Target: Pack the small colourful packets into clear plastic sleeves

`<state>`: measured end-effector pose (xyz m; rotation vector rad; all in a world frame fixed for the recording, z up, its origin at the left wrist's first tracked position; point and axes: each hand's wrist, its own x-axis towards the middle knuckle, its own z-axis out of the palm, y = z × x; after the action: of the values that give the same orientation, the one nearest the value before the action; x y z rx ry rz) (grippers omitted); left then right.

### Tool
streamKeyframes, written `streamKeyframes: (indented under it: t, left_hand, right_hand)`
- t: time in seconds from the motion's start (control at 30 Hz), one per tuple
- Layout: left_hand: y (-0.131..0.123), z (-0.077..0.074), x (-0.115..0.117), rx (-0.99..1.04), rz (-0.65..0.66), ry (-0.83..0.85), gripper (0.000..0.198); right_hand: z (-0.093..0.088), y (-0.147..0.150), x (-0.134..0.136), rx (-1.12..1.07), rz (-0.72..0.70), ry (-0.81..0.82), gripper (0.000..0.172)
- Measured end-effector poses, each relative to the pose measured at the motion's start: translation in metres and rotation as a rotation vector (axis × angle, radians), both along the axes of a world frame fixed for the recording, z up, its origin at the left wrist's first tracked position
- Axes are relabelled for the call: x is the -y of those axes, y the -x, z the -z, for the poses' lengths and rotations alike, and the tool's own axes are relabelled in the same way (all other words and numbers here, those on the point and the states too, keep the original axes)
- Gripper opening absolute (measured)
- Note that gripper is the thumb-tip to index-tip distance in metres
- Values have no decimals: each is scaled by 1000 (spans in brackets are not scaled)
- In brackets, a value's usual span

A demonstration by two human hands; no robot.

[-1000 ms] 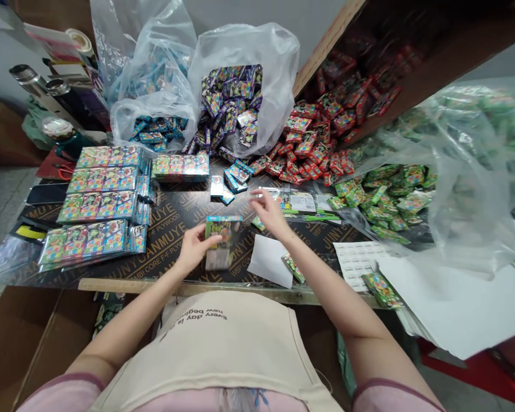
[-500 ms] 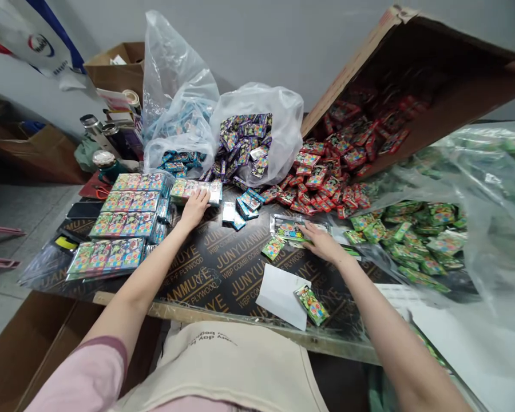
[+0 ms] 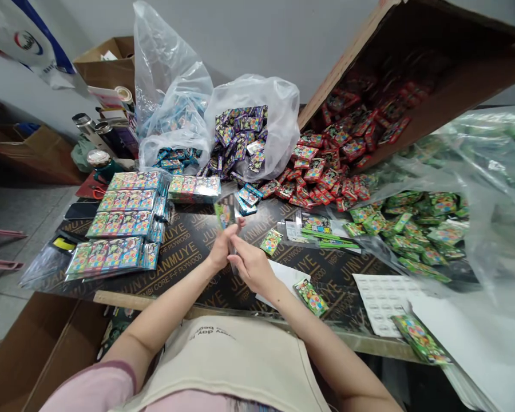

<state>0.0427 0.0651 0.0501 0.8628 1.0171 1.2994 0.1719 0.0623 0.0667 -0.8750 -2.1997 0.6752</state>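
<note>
Over the middle of the table, my left hand (image 3: 222, 250) and my right hand (image 3: 254, 264) meet with a clear plastic bag (image 3: 225, 213) between them. Green printing shows at the bag's upper end; the fingers hide its lower part. My left hand grips it, and my right fingers press on it from the right. Beyond them lies a stack of bagged packs (image 3: 194, 187). A few loose blue packs (image 3: 248, 197) rest behind my hands. To the right are a single green pack (image 3: 271, 242) and flat clear bags with green headers (image 3: 315, 224).
Rows of bagged packs (image 3: 122, 220) stand at the left. Plastic sacks of blue packs (image 3: 178, 159) and purple packs (image 3: 242, 134) line the back. Red packs (image 3: 326, 166) spill from a tilted carton (image 3: 347, 63). Green packs (image 3: 424, 223) and a sticker sheet (image 3: 380, 303) are at the right.
My left hand has left the bagged stack and my right hand has left the flat clear bags. Both have come together at the middle, now holding a clear bag.
</note>
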Motion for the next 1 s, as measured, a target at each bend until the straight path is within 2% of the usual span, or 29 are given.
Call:
streamKeyframes:
  t: [0.03, 0.1, 0.2, 0.27, 0.33, 0.47, 0.53, 0.6, 0.67, 0.73, 0.8, 0.87, 0.93, 1.0]
  left_hand:
    - [3, -3, 6, 75, 14, 57, 68]
    - [15, -7, 19, 160, 131, 171, 65]
    - [30, -2, 39, 162, 293, 279, 55]
    - [34, 3, 49, 120, 299, 287, 51]
    - [36, 5, 53, 74, 294, 256, 50]
    - [39, -5, 52, 71, 331, 137, 65]
    - [40, -9, 53, 77, 355, 145, 69]
    - [40, -8, 56, 58, 380, 206, 60]
    - [38, -3, 60, 22, 360, 257, 47]
    - [38, 2, 61, 8, 293, 283, 40]
    - [40, 4, 59, 29, 215, 309, 39]
    - [43, 5, 56, 38, 167, 317, 39]
    - [46, 6, 53, -59, 154, 260, 39]
    - [48, 9, 51, -256, 140, 166, 37]
  right_hand:
    - [-5, 7, 2, -53, -24, 17, 38]
    - [-13, 10, -4, -144, 47, 29, 37]
    - [-22, 3, -20, -189, 114, 46, 45]
    - [-24, 0, -27, -144, 41, 64, 45]
    - [-24, -2, -29, -79, -35, 64, 36]
    - [-22, -8, -26, 88, -242, 100, 29]
    - [-21, -12, -24, 186, -280, 153, 33]
    - [-21, -15, -24, 247, -255, 205, 49]
    - [-19, -17, -25, 236, -246, 251, 63]
    - [-14, -18, -27, 114, -179, 274, 69]
    - [-4, -17, -28, -98, 6, 312, 71]
    - [10, -14, -27, -284, 143, 447, 73]
    - [23, -9, -22, -360, 101, 664, 66]
    - [33, -2, -17, -365, 21, 799, 50]
